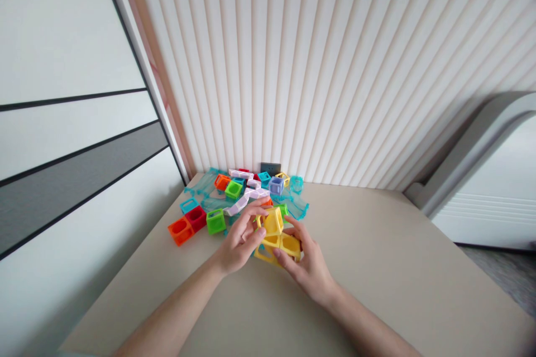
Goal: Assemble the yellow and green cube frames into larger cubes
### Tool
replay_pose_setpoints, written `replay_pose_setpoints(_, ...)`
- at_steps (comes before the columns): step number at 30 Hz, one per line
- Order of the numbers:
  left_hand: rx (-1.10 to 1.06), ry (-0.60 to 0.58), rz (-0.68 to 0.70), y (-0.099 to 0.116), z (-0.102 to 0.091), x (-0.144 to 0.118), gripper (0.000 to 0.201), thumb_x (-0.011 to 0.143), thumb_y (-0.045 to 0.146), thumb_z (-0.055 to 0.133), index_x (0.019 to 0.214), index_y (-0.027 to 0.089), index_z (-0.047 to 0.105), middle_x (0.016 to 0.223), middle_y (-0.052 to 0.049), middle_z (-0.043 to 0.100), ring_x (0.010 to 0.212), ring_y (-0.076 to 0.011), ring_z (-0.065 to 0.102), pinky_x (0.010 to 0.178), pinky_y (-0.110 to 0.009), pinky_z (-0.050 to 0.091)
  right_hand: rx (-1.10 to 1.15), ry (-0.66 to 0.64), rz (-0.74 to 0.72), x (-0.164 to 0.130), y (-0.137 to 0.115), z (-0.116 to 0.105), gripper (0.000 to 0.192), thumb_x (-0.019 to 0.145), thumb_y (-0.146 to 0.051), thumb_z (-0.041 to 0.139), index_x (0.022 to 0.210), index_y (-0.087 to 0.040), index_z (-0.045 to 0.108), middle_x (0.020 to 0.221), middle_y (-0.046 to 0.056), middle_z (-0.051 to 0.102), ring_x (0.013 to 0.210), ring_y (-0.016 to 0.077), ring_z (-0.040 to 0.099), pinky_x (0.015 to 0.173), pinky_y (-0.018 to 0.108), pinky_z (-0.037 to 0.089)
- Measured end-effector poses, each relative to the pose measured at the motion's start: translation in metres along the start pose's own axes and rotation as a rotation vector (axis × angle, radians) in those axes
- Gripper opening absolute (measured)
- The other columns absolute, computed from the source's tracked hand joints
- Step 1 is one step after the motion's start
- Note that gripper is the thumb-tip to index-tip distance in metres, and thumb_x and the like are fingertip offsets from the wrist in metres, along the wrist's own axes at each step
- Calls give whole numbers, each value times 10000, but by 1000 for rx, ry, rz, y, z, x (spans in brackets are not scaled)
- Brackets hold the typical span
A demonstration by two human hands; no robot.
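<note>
Squarely between both grips (238, 242) (310, 265), yellow cubes (274, 223)

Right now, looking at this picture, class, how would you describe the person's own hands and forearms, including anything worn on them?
The left hand and right hand are bare, without gloves, and no rings can be made out. Both forearms are slim and uncovered as far as the picture shows: no sleeves, watch, bracelet or clear markings.

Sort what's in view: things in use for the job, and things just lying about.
In use:
- yellow blocks
- left hand
- right hand

Seemingly just lying about:
- orange blocks
- red blocks
- green blocks
- pale zigzag
- teal pieces
</note>
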State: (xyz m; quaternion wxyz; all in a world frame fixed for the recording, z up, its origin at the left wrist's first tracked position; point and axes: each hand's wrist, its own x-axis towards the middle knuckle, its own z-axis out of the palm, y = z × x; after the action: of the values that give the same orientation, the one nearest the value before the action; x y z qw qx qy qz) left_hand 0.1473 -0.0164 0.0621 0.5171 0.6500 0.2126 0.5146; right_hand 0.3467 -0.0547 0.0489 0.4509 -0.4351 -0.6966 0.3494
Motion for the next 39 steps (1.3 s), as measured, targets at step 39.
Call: replay_pose_setpoints(39,25,94,-269,-3,17,7,459,918,528,630,1220,187,684,1068,-86,742,838,-206,675,764,-311,551,272,95,199,12,-4,-4,552,915,-633,577,1137,-147,714,985,95,746,844,226,676,729,316,569)
